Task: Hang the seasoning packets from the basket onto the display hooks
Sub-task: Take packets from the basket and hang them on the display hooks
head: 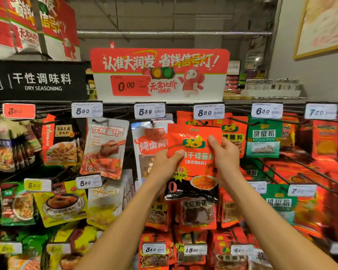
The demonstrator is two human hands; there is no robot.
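A: What's nearest, around the orange packet (193, 151)?

B: Two bare forearms rise from below it. The left hand (164, 164) grips its left edge, thumb across the front, fingers (160, 190) curled behind. The right hand (225, 158) grips the right edge the same way, thumb on the front near the green logo. Both are clamped on the packet, held upright in front of the display.

A: And behind the packet?

B: Matching orange packets (232, 137) hang just behind it and to its right, under a price tag reading 8.50 (208, 112). The packet's top edge sits just below that tag; whether it is on the hook I cannot tell. Left of it hang a white packet (144, 149) and a pale packet (105, 149); right of it, green pepper packets (263, 141). More rows hang below it.

A: Farther off?

B: Above the packet stands a red and white promotional sign (160, 73), left of that a black "DRY SEASONING" board (37, 80). Beyond, a grey wall (310, 75) and a dark ceiling
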